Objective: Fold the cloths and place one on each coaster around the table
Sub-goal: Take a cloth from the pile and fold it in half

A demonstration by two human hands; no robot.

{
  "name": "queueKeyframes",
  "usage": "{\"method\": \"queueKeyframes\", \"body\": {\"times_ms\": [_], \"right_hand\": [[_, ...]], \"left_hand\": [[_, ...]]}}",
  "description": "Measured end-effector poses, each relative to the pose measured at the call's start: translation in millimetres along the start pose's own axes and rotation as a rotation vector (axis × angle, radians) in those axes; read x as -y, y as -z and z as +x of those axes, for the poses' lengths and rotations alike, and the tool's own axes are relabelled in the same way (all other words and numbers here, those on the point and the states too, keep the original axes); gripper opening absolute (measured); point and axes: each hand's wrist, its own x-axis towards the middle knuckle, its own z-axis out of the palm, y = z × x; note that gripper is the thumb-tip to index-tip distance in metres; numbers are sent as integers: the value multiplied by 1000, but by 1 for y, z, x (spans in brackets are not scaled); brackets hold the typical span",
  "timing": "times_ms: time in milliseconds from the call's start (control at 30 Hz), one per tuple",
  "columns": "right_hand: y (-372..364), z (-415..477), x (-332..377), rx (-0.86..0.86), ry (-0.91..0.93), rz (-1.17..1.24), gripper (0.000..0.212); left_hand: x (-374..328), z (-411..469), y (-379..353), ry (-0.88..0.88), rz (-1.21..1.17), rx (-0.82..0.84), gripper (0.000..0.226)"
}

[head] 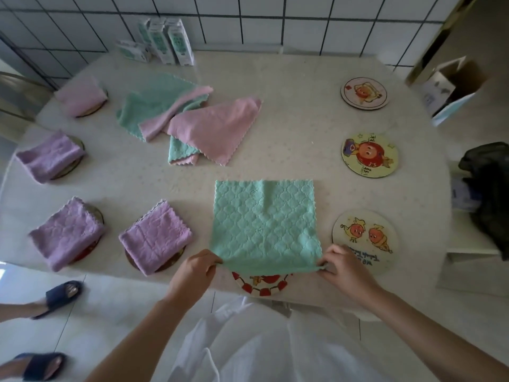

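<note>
Left hand (197, 267) pinches the near left corner of the green cloth (264, 224); right hand (343, 264) pinches the near right corner. The cloth lies flat on the table (289, 119), its near edge lifted over a red-patterned coaster (261, 285) that is half hidden beneath it.

Left side: four folded cloths, each on its own coaster: (155, 235), (67, 232), (51, 155), (81, 96). Only slivers of those coasters show.

Right side: three bare cartoon coasters (365, 241), (370, 155), (364, 92).

Far centre: loose pile of pink and green cloths (190, 119).

Table is pale and speckled, set against a white tiled wall (275, 20). Cartons (168, 41) stand at the back edge. An open cardboard box (451, 86) and a dark bundle (487, 194) sit beyond the right edge, the bundle cut off by the frame. Two slippered feet (59, 297) on the floor at left.
</note>
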Motion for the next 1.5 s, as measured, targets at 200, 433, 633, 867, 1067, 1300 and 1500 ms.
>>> {"method": "queueKeyframes", "body": {"times_ms": [200, 433, 633, 867, 1067, 1300, 1500], "right_hand": [[25, 21, 7, -5, -230, 410, 14], [30, 60, 16, 19, -302, 500, 14], [33, 109, 4, -195, -390, 450, 20], [34, 152, -2, -237, -462, 432, 13], [31, 173, -9, -241, -516, 443, 23], [29, 181, -16, -229, -581, 409, 14], [32, 183, -14, -254, -602, 374, 19]], "left_hand": [[-6, 42, 20, 375, -235, -38, 23], [0, 95, 24, 712, -646, -107, 23], [3, 133, 19, 754, -605, -105, 18], [10, 168, 15, 738, -529, -99, 13], [21, 178, 8, 780, -508, -85, 13], [22, 186, 6, 744, -380, -84, 20], [24, 194, 10, 771, -346, -60, 23]]}}
